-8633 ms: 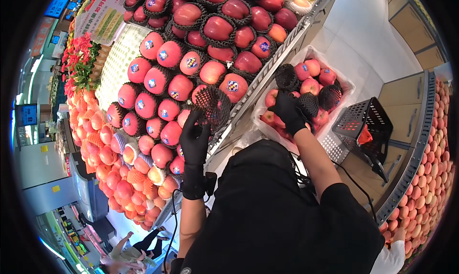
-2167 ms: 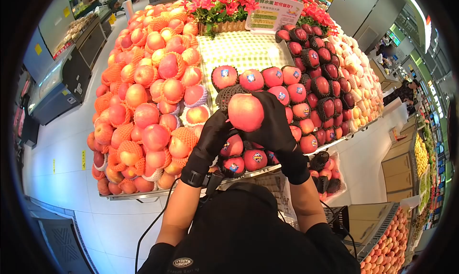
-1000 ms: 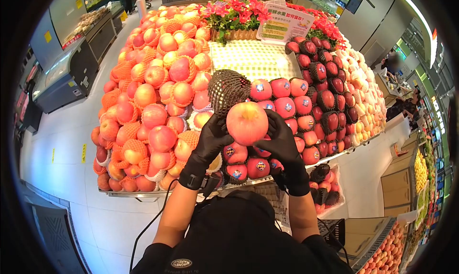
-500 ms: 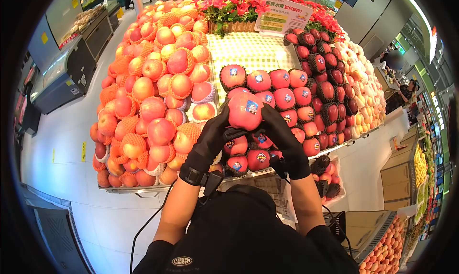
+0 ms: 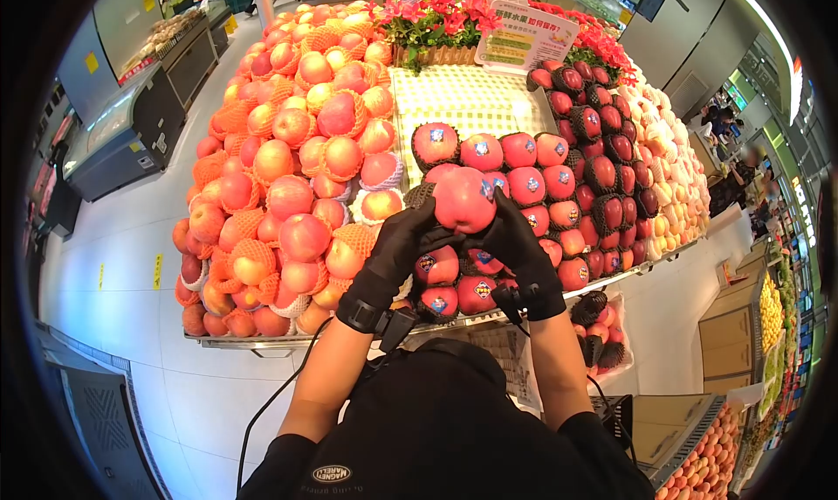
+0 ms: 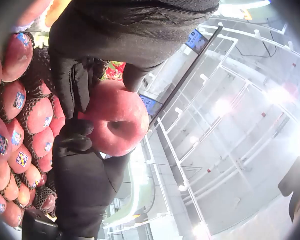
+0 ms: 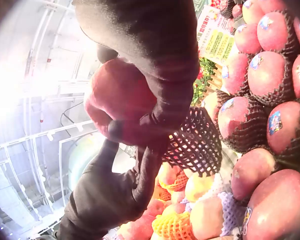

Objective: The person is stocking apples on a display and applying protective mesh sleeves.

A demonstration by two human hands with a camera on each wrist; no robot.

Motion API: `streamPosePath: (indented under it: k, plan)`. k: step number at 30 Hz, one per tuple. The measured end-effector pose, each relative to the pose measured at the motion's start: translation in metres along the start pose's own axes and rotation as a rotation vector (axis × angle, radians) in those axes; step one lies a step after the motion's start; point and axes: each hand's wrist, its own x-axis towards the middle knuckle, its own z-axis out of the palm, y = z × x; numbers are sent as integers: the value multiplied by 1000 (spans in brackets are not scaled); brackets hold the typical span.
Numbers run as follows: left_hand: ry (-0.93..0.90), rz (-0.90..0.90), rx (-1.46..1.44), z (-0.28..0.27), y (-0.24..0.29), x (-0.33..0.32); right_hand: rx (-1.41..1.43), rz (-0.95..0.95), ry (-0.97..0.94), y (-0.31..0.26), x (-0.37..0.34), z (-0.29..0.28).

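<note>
A large pink-red apple (image 5: 464, 202) is held up in front of the display between my two black-gloved hands. My left hand (image 5: 403, 245) curls round its left side, and my right hand (image 5: 517, 249) grips the right side, with the thumbs toward me. A blue sticker shows at the apple's upper right. In the left wrist view, the hollow at one end of the apple (image 6: 117, 120) faces the camera. An empty black foam net (image 7: 197, 142) hangs by the left hand's fingers, mostly hidden behind them in the head view.
Stickered apples in black nets (image 5: 525, 186) sit in rows beyond the hands. Loose apples, some in orange nets (image 5: 253, 260), pile up on the left. A checkered cloth (image 5: 471, 103) lies behind. Below right stands a lined crate (image 5: 621, 360) of apples beside a black basket (image 5: 621, 417).
Earlier, my right hand was in the crate and my left held a net. Since then both hands have come round an apple and turned it; its sticker has shifted toward the right edge.
</note>
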Motion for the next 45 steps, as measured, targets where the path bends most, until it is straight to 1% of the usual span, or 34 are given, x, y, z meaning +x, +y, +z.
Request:
streamPosePath:
  k: [2, 3, 5, 6, 8, 9, 11, 13, 15, 16, 17, 18, 20, 21, 22, 24, 25, 28, 31, 34, 35, 36, 38, 39, 40, 41, 43, 45]
  plan:
    - [15, 27, 64, -1, 0, -1, 85, 32, -1, -6, -5, 4]
    - [32, 49, 118, -7, -3, 2, 145, 106, 37, -21, -10, 12]
    - [53, 89, 197, -8, -3, 1, 253, 175, 68, -25, -16, 16]
    - [56, 106, 220, -2, 0, -3, 301, 171, 62, -23, -15, 15]
    - [63, 147, 265, 1, 0, -4, 120, 184, 43, -28, -18, 16]
    - [66, 170, 288, 0, -2, -2, -108, 197, 32, -48, -20, 25]
    - [65, 220, 301, 3, 0, -1, -221, 190, 48, -51, -25, 26]
    - [59, 270, 278, 8, 3, -2, 12, 187, 125, -24, -30, 13]
    - [154, 311, 293, -16, -1, 11, 245, 224, 251, -4, -32, 2]
    - [202, 333, 300, -23, 1, 15, 266, 211, 286, -1, -35, 0]
    - [291, 409, 377, -26, 1, 18, 286, 197, 321, 1, -38, -3]
    - [338, 455, 546, -31, 5, 19, 211, 141, 316, 2, -45, -5]
    - [429, 544, 886, -44, 12, 24, 143, 106, 308, 1, -48, -13]
    - [466, 530, 917, -40, 15, 25, 151, 130, 307, 2, -48, -17]
    - [472, 576, 1079, -36, 17, 24, 161, 156, 309, 2, -50, -18]
    - [473, 668, 1404, -23, 20, 21, 188, 146, 313, -4, -53, -14]
    - [467, 688, 1421, -21, 17, 23, 200, 141, 314, -9, -54, -11]
    - [496, 688, 1476, -20, 9, 31, 354, 241, 341, -17, -54, -9]
    - [443, 704, 1541, -28, 4, 37, 267, 235, 358, -14, -59, -10]
    - [462, 864, 1412, -18, -4, 38, 397, 227, 410, -16, -58, 5]
    - [440, 751, 1428, -13, -5, 36, 315, 199, 355, -24, -57, 12]
    - [404, 777, 1405, -11, -9, 37, 233, 172, 300, -36, -56, 21]
    - [333, 827, 1355, -10, -16, 39, 135, 182, 230, -43, -50, 29]
    - [266, 760, 1313, -5, -15, 35, 119, 218, 215, -44, -44, 30]
    - [233, 803, 1300, -1, -15, 32, 103, 254, 200, -44, -39, 32]
    - [201, 848, 1287, 3, -15, 30, 114, 233, 237, -46, -39, 39]
    - [144, 936, 1268, 9, -12, 22, 234, 233, 316, -60, -34, 53]
    - [193, 926, 1344, 8, -15, 19, 322, 235, 415, -57, -32, 56]
